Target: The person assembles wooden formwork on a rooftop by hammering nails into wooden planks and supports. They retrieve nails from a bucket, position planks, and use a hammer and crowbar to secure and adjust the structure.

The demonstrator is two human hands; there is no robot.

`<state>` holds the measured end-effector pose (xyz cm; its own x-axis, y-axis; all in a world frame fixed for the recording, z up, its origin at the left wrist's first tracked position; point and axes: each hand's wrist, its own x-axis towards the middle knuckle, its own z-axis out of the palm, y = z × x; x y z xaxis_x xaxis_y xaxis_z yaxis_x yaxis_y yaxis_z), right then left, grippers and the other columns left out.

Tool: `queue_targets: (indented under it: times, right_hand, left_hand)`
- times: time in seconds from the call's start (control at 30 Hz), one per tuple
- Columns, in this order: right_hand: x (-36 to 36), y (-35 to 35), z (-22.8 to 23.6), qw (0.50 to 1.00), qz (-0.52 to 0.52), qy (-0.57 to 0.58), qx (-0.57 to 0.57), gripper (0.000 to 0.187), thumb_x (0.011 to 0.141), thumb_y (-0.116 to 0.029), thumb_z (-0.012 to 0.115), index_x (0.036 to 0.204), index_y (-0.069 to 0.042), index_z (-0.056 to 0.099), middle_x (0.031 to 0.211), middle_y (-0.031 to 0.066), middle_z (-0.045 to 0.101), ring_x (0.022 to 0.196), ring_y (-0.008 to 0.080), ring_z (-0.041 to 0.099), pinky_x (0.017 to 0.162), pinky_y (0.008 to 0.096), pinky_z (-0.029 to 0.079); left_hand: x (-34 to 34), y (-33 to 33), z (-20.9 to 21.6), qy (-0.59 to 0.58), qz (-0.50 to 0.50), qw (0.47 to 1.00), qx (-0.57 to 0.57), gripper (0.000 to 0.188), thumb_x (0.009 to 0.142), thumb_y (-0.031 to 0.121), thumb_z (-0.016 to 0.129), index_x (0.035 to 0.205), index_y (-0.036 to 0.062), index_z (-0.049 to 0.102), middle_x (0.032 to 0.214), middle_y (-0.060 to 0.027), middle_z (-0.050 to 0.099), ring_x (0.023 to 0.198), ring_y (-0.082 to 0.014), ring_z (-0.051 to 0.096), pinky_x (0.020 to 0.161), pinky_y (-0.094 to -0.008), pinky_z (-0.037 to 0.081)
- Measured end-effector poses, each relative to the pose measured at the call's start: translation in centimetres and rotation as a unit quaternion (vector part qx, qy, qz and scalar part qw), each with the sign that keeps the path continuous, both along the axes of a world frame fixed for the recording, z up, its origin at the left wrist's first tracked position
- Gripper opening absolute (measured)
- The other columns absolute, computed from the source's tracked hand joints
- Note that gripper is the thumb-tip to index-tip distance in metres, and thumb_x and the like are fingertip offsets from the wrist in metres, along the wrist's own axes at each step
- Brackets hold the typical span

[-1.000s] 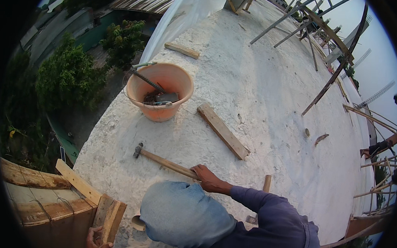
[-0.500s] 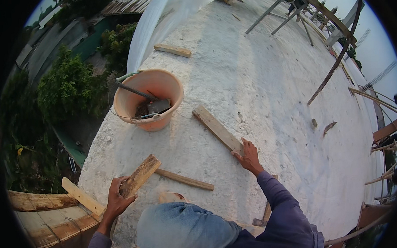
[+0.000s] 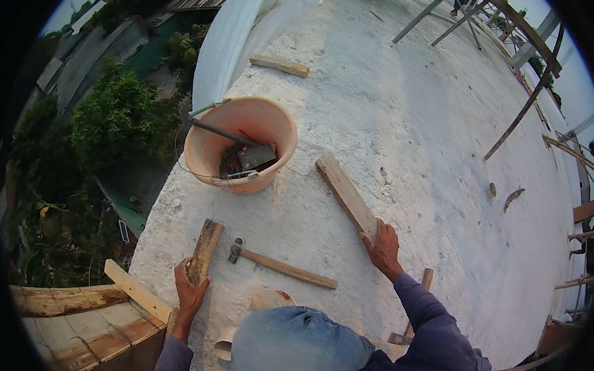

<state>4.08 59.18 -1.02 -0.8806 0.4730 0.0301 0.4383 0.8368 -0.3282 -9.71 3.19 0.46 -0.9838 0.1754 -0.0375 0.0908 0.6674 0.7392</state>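
Observation:
My left hand (image 3: 191,293) is closed around the lower end of a short rough wood block (image 3: 207,241), near the slab's left edge. To the right of that block lies a ball-peen hammer (image 3: 287,266) with a wooden handle, its metal head toward the block. My right hand (image 3: 383,252) grips the near end of a longer, flat piece of wood (image 3: 343,191), which slants away to the upper left. Beyond the hammer, an orange bucket (image 3: 283,122) holds a ribbed steel bar, a grey block and dark bits that I cannot make out.
The pale concrete slab (image 3: 379,123) drops off at its left edge, with trees (image 3: 111,111) below. Another wood piece (image 3: 279,66) lies beyond the bucket. A second hammer (image 3: 423,294) rests beside my right forearm. Timber formwork (image 3: 73,302) stands at lower left, props (image 3: 522,106) at upper right.
My left hand has swung the short block away from the hammer, uncovering its head, and the block stands straighter in view. The right hand keeps its plank. The whole view has shifted slightly.

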Motion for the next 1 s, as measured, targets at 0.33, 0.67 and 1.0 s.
queue_targets:
  times: [0.33, 0.67, 1.0]
  right_hand:
    - [1.5, -6.8, 1.9, 0.981, 0.188, 0.052, -0.016, 0.063, 0.096, -0.031, 0.079, 0.146, -0.003, 0.053, 0.136, 0.0194, 0.056, 0.124, 0.0375, 0.055, 0.105, 0.0487, 0.046]
    - [2.0, -14.1, -0.9, 0.925, 0.326, -0.112, -0.157, 0.051, 0.1, -0.031, 0.069, 0.139, 0.0, 0.058, 0.124, 0.0223, 0.058, 0.121, 0.0384, 0.057, 0.102, 0.0461, 0.05]
    - [1.8, -14.9, 2.8, 0.91, 0.272, -0.191, -0.249, 0.054, 0.104, -0.042, 0.062, 0.139, -0.003, 0.049, 0.114, 0.0246, 0.067, 0.096, 0.0431, 0.07, 0.08, 0.0543, 0.056]
  left_hand:
    - [0.5, 1.1, -0.6, 0.005, -0.042, 0.994, -0.102, 0.095, 0.077, 0.009, 0.09, 0.151, -0.005, 0.034, 0.143, -0.0289, 0.046, 0.135, -0.0475, 0.048, 0.115, -0.0505, 0.041]
    - [0.2, 0.0, 0.4, -0.045, -0.077, 0.992, -0.092, 0.099, 0.081, 0.019, 0.089, 0.154, -0.0095, 0.028, 0.146, -0.0308, 0.045, 0.139, -0.0484, 0.047, 0.116, -0.0489, 0.04]
    - [0.4, -0.4, 0.8, -0.028, -0.098, 0.991, -0.091, 0.095, 0.082, 0.015, 0.088, 0.154, -0.0059, 0.03, 0.147, -0.0306, 0.047, 0.14, -0.0487, 0.046, 0.116, -0.0495, 0.041]
